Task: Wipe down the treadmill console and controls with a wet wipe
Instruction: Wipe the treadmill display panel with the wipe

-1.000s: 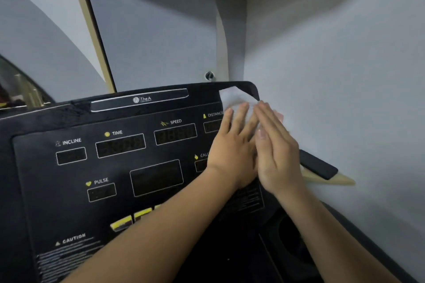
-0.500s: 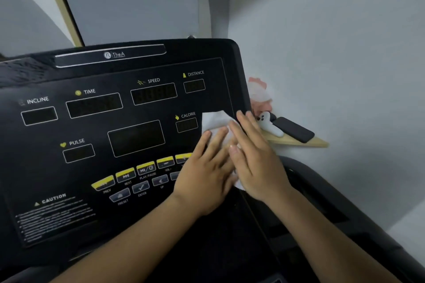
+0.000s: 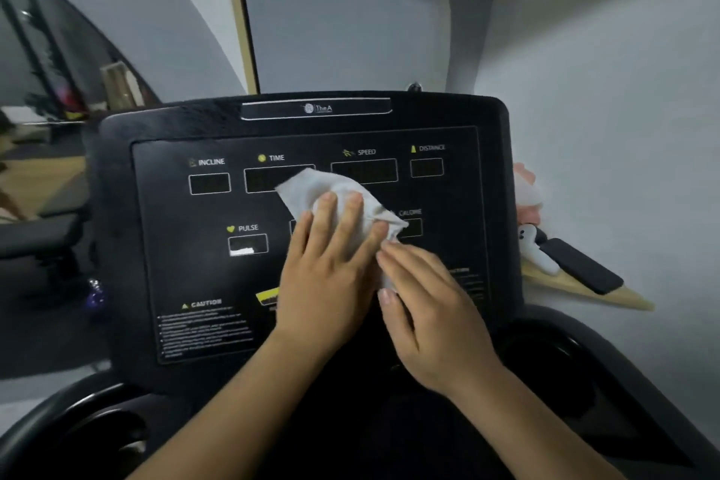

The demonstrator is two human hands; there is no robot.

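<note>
Two hands press a white wet wipe [image 3: 335, 191] flat against the middle of a black treadmill console [image 3: 175, 245].

The left hand [image 3: 331, 265] lies spread on the wipe with straight fingers; the right hand [image 3: 432, 308], also flat, touches the wipe's lower corner with its fingertips. The hands hide most of the yellow button row [image 3: 267, 296], and the wipe covers part of the TIME window. Right of the console a wooden shelf [image 3: 576, 290] carries a black phone [image 3: 580, 265] and a small white figure [image 3: 533, 245]. Readable print: TheA, INCLINE, TIME, SPEED, DISTANCE, CALORIE, PULSE, CAUTION.
</note>
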